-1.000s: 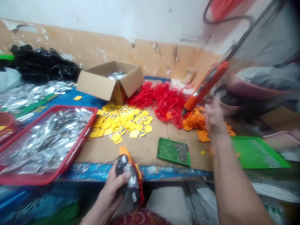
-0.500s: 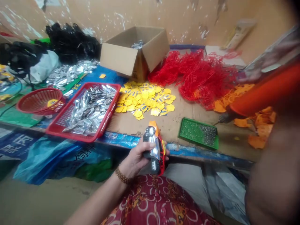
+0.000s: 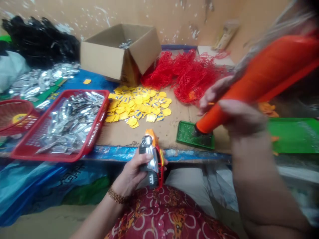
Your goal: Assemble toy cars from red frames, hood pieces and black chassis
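Near the table's front edge my left hand (image 3: pixel 131 171) is closed around a toy car (image 3: pixel 151 177) with a black underside, an orange end, a red side and a silver patch under the thumb. My right hand (image 3: pixel 245 116), blurred, wraps an orange power screwdriver (image 3: pixel 241 89) that slants down to the left. Its dark tip is over the small green tray (image 3: pixel 183 130) and hides part of the small screws in it. Whether the tip touches the screws, I cannot tell.
Yellow pieces (image 3: pixel 139 103) lie in the middle, with red netting (image 3: pixel 191 76) behind. A red basket (image 3: pixel 83 154) of silver packets stands left and an open cardboard box (image 3: pixel 102 56) at the back. A green sheet (image 3: pixel 291 132) and orange pieces (image 3: pixel 269 108) lie right.
My right hand has brought the screwdriver down and closer, from beside the orange pieces to the green tray. My left hand keeps the toy car in its grasp. The view has tilted down.
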Tool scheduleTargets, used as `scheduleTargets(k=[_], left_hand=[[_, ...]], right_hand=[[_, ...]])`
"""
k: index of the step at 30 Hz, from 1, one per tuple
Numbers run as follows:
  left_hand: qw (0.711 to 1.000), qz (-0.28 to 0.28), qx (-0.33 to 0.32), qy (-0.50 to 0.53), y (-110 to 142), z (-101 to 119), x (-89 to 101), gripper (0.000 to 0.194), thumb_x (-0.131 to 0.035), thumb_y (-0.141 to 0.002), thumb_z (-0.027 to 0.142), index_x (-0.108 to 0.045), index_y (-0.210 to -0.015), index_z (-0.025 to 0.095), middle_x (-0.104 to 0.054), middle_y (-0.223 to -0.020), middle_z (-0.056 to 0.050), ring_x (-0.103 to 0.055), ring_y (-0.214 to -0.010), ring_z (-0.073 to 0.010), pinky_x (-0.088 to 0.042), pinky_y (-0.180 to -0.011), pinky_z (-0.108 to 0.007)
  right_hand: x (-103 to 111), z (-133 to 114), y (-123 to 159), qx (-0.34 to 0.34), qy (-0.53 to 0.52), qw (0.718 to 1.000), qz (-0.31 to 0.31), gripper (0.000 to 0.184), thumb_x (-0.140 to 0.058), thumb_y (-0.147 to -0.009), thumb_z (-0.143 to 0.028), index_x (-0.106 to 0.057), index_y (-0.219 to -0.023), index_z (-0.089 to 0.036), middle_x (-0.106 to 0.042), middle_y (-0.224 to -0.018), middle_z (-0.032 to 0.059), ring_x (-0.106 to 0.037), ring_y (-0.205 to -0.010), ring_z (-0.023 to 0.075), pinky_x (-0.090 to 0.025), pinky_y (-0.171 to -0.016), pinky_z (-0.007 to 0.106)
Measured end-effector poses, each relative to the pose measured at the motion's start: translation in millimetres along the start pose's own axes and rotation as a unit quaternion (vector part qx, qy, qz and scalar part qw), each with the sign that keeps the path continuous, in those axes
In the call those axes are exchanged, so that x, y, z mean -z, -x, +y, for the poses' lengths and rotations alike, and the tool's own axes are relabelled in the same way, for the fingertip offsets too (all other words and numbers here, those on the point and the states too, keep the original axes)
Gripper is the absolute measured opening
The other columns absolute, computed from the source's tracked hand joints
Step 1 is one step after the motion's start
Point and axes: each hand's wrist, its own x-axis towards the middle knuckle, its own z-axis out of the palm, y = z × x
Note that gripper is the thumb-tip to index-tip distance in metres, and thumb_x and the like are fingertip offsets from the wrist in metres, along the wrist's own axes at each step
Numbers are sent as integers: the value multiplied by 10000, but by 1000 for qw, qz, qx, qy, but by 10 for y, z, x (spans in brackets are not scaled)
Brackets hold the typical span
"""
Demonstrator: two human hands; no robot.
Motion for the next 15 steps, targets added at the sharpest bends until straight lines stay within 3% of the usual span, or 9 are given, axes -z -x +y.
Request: scheduleTargets(k=[4,9,15], left_hand=[[999,25,14,-32,-3,1,-6,352,-805,-626,277,-684,-914,115,-749,-826,-98,-739,-770,-288,-626,-653,-361],[995,51,-15,-82,-35,-22,-70,362,-818,-611,240,-650,-917,147,-732,-820,-70,-722,-687,-241,-597,-597,-310],[990,69,-27,-122,-116,-29,-133,433,-814,-608,226,-619,-992,181,-694,-805,-33,-675,-627,-200,-575,-580,-304]], right_hand=[[52,128,54,11,12,999,33,348,-844,-645,-324,-682,-951,-295,-638,-865,-20,-621,-623,132,-555,-540,314],[86,136,46,77,65,988,119,319,-823,-691,-313,-636,-947,-281,-564,-603,-59,-540,-494,132,-491,-512,322],[64,283,100,117,67,971,199,301,-832,-683,-356,-612,-887,-321,-542,-624,-59,-535,-480,138,-481,-518,345]])
